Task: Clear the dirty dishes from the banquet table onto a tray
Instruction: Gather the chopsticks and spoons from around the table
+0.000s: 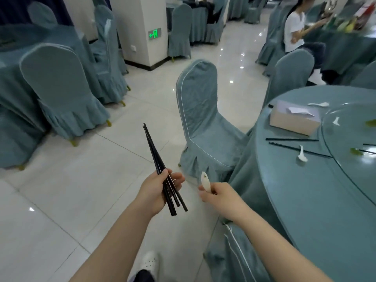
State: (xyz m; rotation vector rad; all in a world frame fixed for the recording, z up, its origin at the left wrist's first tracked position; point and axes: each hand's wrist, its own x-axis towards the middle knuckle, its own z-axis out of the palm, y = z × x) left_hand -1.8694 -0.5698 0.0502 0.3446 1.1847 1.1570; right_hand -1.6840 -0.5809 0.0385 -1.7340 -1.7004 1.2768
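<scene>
So we are partway through, judging by what we carry and what is left on the cloth. Our left hand (157,189) is closed around a bundle of black chopsticks (162,174), their tips fanning up and away over the tiled floor, and our right hand (215,195) pinches a white ceramic spoon (205,181) by its handle, bowl upward, with a dark smear in it. Both hands hang over the floor, just off the edge of the banquet table (295,200) on our right, so these pieces count as collected but not yet set down; no tray shows anywhere in view, and we cannot tell where it stands. On the table, work remains: two loose chopsticks (293,139) lie near the tissue box (293,121), another white spoon (302,154) rests across one of them, a further spoon (318,104) lies beyond the box, and the glass turntable (345,127) carries scraps and more chopstick ends at the frame edge.
</scene>
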